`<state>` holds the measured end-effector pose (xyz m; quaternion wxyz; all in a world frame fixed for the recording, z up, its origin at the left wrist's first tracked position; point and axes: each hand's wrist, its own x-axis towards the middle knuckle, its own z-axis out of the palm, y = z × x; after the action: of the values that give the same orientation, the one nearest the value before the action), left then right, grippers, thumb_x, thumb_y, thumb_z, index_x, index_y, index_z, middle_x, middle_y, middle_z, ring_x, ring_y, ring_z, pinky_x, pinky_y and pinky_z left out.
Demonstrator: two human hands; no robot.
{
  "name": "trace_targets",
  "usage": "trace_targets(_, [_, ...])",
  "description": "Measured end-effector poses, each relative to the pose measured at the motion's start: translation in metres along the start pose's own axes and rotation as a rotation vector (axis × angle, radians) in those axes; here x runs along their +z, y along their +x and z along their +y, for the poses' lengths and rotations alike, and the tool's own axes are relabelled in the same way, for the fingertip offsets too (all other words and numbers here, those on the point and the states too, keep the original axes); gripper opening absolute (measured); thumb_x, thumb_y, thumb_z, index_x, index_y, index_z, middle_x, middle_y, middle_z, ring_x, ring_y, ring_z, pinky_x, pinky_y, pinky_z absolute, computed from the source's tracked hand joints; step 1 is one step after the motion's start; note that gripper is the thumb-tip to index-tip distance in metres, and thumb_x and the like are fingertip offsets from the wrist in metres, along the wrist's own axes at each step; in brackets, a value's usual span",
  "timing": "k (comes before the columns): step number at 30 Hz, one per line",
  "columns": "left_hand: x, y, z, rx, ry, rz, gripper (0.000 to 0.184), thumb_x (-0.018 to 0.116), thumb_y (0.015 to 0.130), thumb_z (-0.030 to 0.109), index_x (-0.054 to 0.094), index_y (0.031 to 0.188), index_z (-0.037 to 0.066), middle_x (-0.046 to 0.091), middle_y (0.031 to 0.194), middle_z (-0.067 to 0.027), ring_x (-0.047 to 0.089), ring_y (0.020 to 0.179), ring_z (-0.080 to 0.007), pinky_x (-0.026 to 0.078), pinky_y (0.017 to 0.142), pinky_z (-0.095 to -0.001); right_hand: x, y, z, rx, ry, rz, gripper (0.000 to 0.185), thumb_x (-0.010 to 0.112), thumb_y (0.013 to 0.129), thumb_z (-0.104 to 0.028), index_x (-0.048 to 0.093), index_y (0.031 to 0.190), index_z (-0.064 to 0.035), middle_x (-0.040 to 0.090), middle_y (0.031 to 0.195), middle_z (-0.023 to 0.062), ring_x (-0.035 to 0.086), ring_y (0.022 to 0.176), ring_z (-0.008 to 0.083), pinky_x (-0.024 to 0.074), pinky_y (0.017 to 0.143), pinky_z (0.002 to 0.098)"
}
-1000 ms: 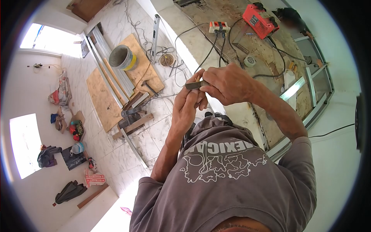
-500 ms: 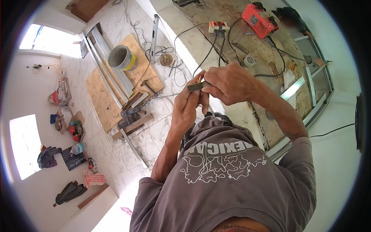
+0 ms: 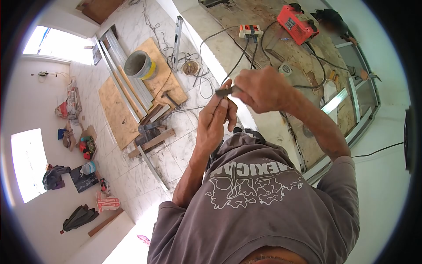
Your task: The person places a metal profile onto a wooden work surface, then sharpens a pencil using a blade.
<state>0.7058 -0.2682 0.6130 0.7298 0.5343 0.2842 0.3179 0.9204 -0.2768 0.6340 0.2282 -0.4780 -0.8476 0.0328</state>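
Head view. Right hand [image 3: 266, 90], blurred, pinched one end of a small dark flat piece [image 3: 223, 92] between thumb and fingers; the piece sat between both hands, its other end at the left fingertips. Left hand [image 3: 212, 122]: fingers curled; could not tell whether it gripped anything. Counter [image 3: 239, 12] to the right carried a red machine [image 3: 297, 25], a power strip [image 3: 250, 31] with plugs in it, and a round container [image 3: 285, 69]. Bucket [image 3: 145, 72] stood on a plywood board [image 3: 113, 116], floor side. Another person's hand [image 3: 364, 75] showed by a metal frame [image 3: 374, 97], well apart.
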Motion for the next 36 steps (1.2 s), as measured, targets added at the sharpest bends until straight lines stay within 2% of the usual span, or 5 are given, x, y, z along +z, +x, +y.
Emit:
trace_targets(6, [0.006, -0.011, 0.003, -0.007, -0.073, 0.03, 0.047, 0.038, 0.11, 0.018, 0.028, 0.147, -0.009, 0.063, 0.085, -0.0118, 0.054, 0.057, -0.0107, 0.044, 0.055, -0.0235, -0.031, -0.003, 0.013, 0.115, 0.056, 0.059, 0.029, 0.058, 0.099, -0.032, 0.055, 0.088, -0.0059, 0.059, 0.071, 0.0116, 0.061, 0.057, 0.0327, 0.0477, 0.051, 0.0446])
trace_targets(7, [0.007, -0.008, -0.004, 0.017, -0.081, 0.113, 0.036, 0.042, 0.109, 0.021, 0.041, 0.136, -0.003, 0.062, 0.084, -0.0105, 0.052, 0.055, -0.01, 0.04, 0.05, -0.022, -0.031, -0.005, 0.007, 0.102, 0.078, 0.036, 0.029, 0.058, 0.099, -0.032, 0.055, 0.088, -0.0058, 0.059, 0.07, 0.0114, 0.061, 0.057, 0.0329, 0.0477, 0.051, 0.0443])
trace_targets(11, [0.006, -0.002, -0.003, 0.04, -0.089, 0.098, 0.027, 0.042, 0.11, 0.021, 0.048, 0.125, -0.001, 0.062, 0.082, -0.0096, 0.05, 0.054, -0.0095, 0.038, 0.049, -0.0212, -0.017, -0.005, -0.011, 0.058, 0.148, -0.007, 0.031, 0.059, 0.098, -0.034, 0.055, 0.087, -0.0054, 0.058, 0.068, 0.011, 0.061, 0.056, 0.0332, 0.048, 0.051, 0.0428])
trace_targets(29, [0.008, -0.002, -0.006, 0.084, -0.054, 0.1, 0.025, 0.041, 0.109, 0.015, 0.049, 0.126, -0.002, 0.061, 0.08, -0.0098, 0.047, 0.054, -0.0079, 0.036, 0.049, -0.0209, -0.006, -0.001, -0.015, 0.035, 0.15, -0.088, 0.036, 0.054, 0.101, -0.037, 0.055, 0.085, -0.0051, 0.06, 0.068, 0.0119, 0.063, 0.057, 0.0339, 0.0488, 0.05, 0.0431])
trace_targets(36, [0.011, 0.002, -0.003, 0.124, 0.039, 0.083, 0.018, 0.038, 0.108, 0.01, 0.046, 0.117, -0.003, 0.062, 0.081, -0.0104, 0.047, 0.054, -0.0066, 0.038, 0.048, -0.0205, -0.004, -0.005, -0.011, 0.027, 0.088, -0.041, 0.035, 0.056, 0.1, -0.036, 0.056, 0.086, -0.0045, 0.06, 0.069, 0.0126, 0.064, 0.058, 0.0337, 0.0496, 0.05, 0.0428])
